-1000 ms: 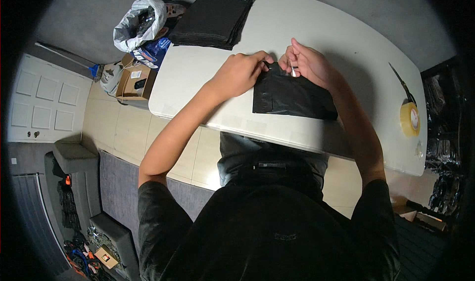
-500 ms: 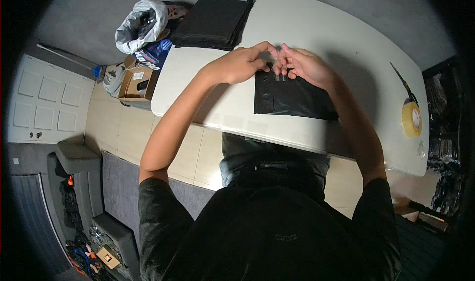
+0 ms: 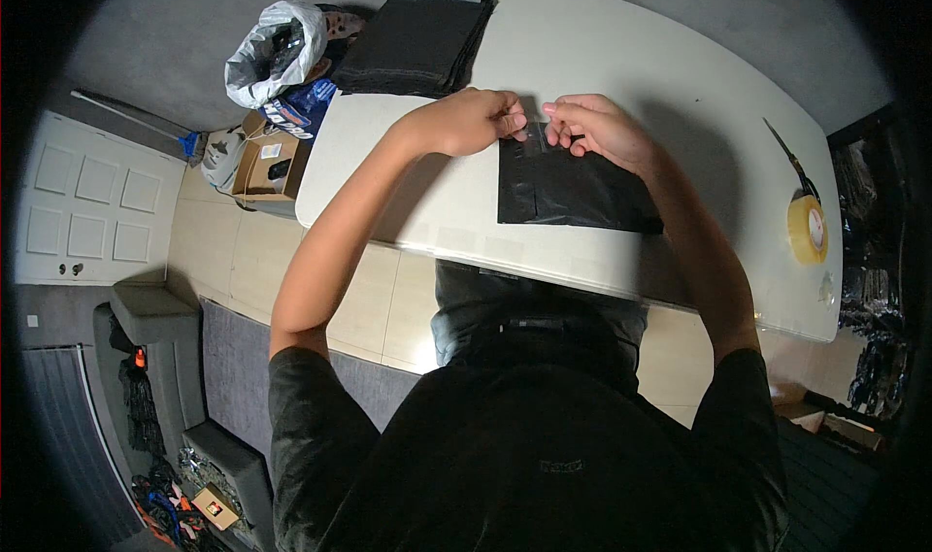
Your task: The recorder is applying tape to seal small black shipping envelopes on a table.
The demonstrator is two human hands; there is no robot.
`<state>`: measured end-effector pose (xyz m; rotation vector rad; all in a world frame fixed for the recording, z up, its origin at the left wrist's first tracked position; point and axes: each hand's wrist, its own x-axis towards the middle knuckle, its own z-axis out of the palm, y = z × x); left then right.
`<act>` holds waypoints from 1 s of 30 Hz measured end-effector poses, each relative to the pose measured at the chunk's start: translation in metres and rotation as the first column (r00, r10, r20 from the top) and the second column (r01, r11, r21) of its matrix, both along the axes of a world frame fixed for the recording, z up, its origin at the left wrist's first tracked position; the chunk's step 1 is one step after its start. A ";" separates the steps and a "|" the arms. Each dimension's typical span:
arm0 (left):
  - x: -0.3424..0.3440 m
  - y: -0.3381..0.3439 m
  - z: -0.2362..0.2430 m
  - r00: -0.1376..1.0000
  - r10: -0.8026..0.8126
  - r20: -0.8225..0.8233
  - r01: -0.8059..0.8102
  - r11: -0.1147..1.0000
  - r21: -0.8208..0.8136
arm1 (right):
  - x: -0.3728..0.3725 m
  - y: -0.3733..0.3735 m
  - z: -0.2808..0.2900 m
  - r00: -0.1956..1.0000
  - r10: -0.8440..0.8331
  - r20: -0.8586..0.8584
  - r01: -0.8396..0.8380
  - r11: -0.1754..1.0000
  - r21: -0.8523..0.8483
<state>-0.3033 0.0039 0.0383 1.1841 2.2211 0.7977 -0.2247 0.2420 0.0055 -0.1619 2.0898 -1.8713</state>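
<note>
A flat black plastic bag lies on the white table in front of me, its surface creased and shiny. My left hand is closed in a pinch at the bag's far left corner. Just to its right, my right hand hovers over the bag's far edge with thumb and fingers curled together. Between the two sets of fingertips shows a small glossy, see-through strip, which looks like clear tape; its ends are hidden by the fingers.
A stack of black plastic bags lies at the table's far left. Scissors and a roll of clear tape rest on the right. Beyond the left edge stand a white sack and a cardboard box on the floor.
My left fingers, spread before, have drawn together into a pinch. The two hands' fingertips are slightly farther apart. The black bag has stayed in place.
</note>
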 end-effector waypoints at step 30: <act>-0.001 0.015 0.003 0.987 0.132 -0.087 -0.137 0.989 -0.053 | -0.012 -0.008 0.019 0.998 0.025 0.066 -0.063 0.727 0.683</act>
